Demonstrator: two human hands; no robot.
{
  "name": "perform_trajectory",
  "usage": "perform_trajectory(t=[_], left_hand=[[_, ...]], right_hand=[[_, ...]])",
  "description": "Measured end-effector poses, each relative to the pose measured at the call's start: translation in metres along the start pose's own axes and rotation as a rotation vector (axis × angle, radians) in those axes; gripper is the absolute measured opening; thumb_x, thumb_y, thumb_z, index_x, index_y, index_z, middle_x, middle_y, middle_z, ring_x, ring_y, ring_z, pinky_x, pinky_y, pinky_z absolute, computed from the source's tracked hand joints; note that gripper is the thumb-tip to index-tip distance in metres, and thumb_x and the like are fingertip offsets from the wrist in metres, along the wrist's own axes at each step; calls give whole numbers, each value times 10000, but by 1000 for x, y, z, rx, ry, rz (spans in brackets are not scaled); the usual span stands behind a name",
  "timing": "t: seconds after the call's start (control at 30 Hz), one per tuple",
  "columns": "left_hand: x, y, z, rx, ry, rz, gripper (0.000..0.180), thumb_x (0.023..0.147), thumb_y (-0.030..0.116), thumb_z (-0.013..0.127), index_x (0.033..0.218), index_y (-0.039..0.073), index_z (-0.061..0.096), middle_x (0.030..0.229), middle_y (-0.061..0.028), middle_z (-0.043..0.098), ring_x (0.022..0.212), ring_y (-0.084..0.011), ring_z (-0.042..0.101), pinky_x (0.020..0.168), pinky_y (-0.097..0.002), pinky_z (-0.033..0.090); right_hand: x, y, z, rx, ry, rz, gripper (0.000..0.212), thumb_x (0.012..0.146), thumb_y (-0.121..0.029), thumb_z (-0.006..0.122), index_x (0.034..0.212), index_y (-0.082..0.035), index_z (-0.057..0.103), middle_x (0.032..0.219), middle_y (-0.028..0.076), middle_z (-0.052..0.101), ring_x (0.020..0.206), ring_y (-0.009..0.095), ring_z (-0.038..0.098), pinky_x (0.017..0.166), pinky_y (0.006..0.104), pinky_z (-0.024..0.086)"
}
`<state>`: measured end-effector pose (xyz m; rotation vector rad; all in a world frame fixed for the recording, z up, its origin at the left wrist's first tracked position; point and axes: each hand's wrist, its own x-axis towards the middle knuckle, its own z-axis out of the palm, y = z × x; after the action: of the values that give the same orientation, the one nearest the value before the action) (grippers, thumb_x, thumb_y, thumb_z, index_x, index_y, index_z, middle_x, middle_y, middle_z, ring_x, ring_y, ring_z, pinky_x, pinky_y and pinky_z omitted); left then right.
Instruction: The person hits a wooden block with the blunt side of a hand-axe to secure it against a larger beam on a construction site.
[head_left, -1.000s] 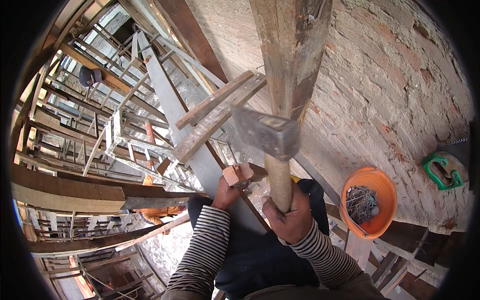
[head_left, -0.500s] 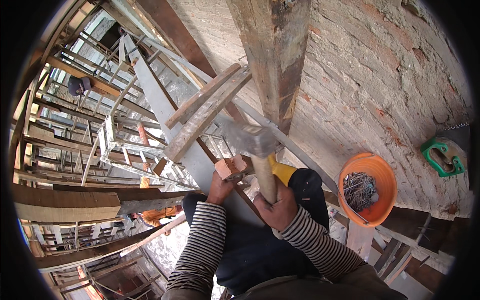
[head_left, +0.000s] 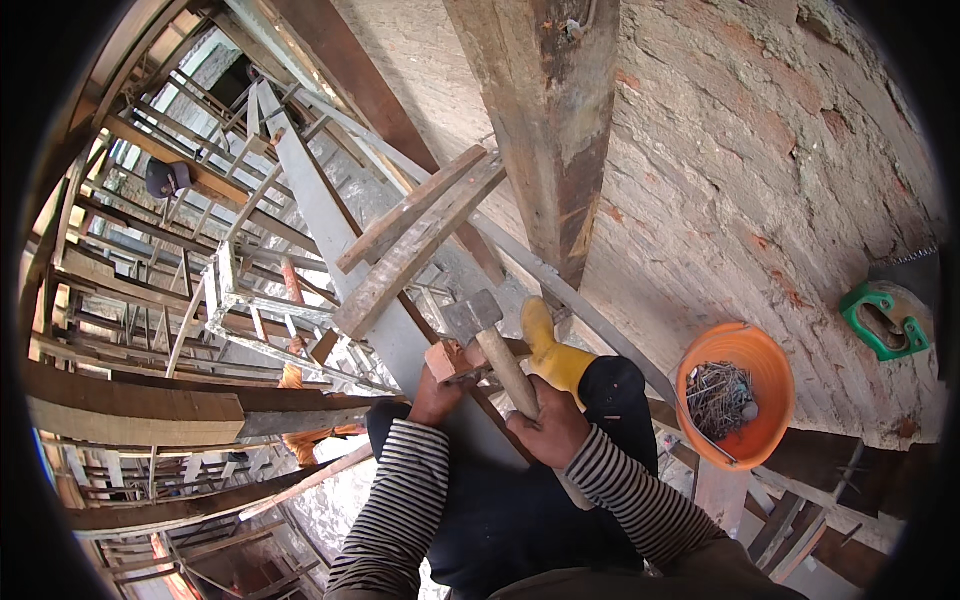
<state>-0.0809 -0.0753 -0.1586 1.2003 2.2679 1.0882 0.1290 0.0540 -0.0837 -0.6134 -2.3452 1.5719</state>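
Note:
My right hand (head_left: 553,425) is closed round the wooden handle of a hammer (head_left: 508,370). The hammer's blocky grey metal head (head_left: 472,316) is just beyond a short reddish block (head_left: 447,360); I cannot tell whether the two touch. My left hand (head_left: 437,398) grips that block from its near left side, with its fingers partly hidden behind it. The block is over a long grey plank (head_left: 400,345) that runs between my legs.
Two loose timbers (head_left: 420,240) lie across the plank ahead. An orange bucket (head_left: 780,420) of nails stands at right, near a green-handled saw (head_left: 885,325) by the rough brick wall (head_left: 720,180). A wooden post (head_left: 550,120) rises ahead. Open scaffolding (head_left: 150,290) drops away at left.
The hammer head, blurred by motion before, has come down and left, close to the reddish block. My right hand has lowered slightly, and more of my yellow boot shows.

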Motion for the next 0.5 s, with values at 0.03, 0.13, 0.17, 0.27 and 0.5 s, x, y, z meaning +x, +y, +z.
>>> perform_trajectory(t=[0.03,0.13,0.17,0.27,0.5], left_hand=[[-1,7,4,-82,11,-47,337,855,71,754,1177,19,671,1118,-106,705,1040,-252,684,910,-368,544],[-21,11,-1,-172,-5,-154,337,849,66,754,1175,15,684,1112,-110,716,1040,-253,687,916,-366,543],[-19,2,2,-172,-12,-121,330,846,65,755,1165,15,684,1097,-110,715,1028,-253,687,904,-368,544],[-5,12,11,-215,-44,-212,302,838,59,754,1129,16,685,1052,-109,711,986,-257,683,863,-377,543],[-22,-24,13,-167,32,-125,292,828,75,767,1101,28,677,1027,-106,695,927,-269,679,809,-368,546]], right_hand=[[1,-13,-10,191,16,50,426,848,-112,708,1215,66,586,989,217,710,877,382,723,810,403,576],[10,-68,-36,389,188,-112,383,870,-72,684,1215,63,583,971,204,702,856,345,723,798,375,577],[7,-62,-32,381,189,-91,388,868,-69,684,1217,63,581,971,205,697,855,344,720,796,377,576],[2,-15,-11,243,93,-9,400,860,-60,686,1224,65,574,969,204,684,846,339,714,786,378,575],[7,-65,-35,350,93,-53,406,858,-169,721,1164,35,548,906,273,688,887,425,717,758,455,580]])
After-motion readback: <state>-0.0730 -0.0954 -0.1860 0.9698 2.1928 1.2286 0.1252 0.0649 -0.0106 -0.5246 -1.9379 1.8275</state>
